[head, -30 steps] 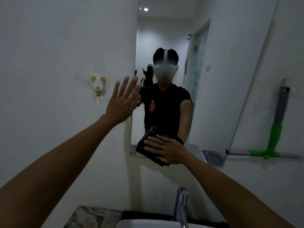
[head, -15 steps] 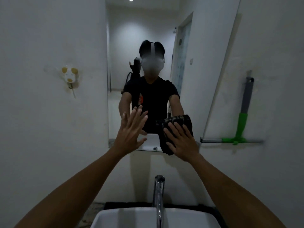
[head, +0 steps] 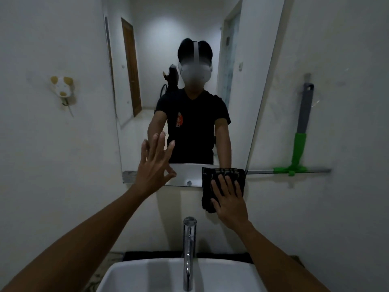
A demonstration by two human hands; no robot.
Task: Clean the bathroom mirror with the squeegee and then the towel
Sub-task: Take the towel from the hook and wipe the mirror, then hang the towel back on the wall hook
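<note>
The tall frameless mirror (head: pixel 160 39) hangs on the white wall ahead. My right hand (head: pixel 229 199) presses a dark towel (head: pixel 210 175) flat against the mirror's lower right corner, and the towel overlaps the bottom edge onto the wall. My left hand (head: pixel 155 165) is raised with fingers spread near the mirror's lower left and holds nothing. The squeegee (head: pixel 301 131), with a grey and green handle, hangs on the wall right of the mirror, its blade level at the bottom.
A chrome tap (head: pixel 189 249) rises from the white basin (head: pixel 130 277) directly below the mirror. A small dog-shaped hook (head: pixel 62 88) sticks to the wall at the left. A person in a black shirt is reflected in the mirror.
My right hand slid the towel rightward along the mirror's bottom edge into the lower right corner. My left hand dropped from the wall at the left to the mirror's lower left.
</note>
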